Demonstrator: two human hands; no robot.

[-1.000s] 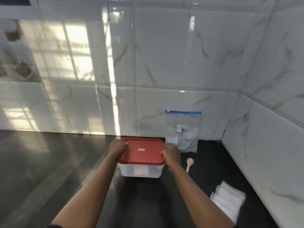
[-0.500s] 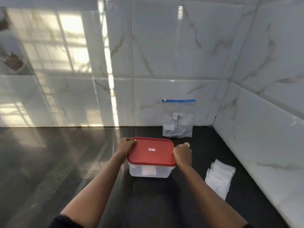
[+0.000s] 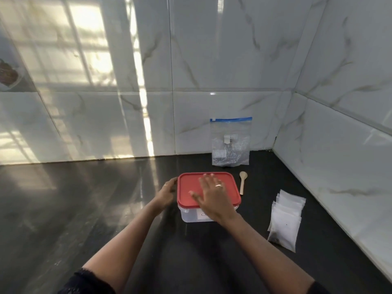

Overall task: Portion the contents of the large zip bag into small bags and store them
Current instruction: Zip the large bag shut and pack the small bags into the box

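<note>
A clear plastic container (image 3: pixel 189 215) with a red lid (image 3: pixel 188 188) stands on the dark counter. My right hand (image 3: pixel 213 198) lies flat on the lid with its fingers spread. My left hand (image 3: pixel 166 194) touches the container's left side at the lid's rim, fingers loosely bent. The large zip bag (image 3: pixel 230 143), clear with a blue seal, leans upright against the back wall behind the container, with some contents at its bottom. A stack of small white bags (image 3: pixel 286 217) lies to the right of the container.
A small wooden spoon (image 3: pixel 242 181) lies just right of the container. Glossy marble-tiled walls close the back and the right side. The dark counter (image 3: pixel 74 209) stretches away to the left.
Both hands gripped the lid's two ends a second ago. The right hand has since moved onto the top of the lid and flattened. The container sits nearer to me, away from the zip bag.
</note>
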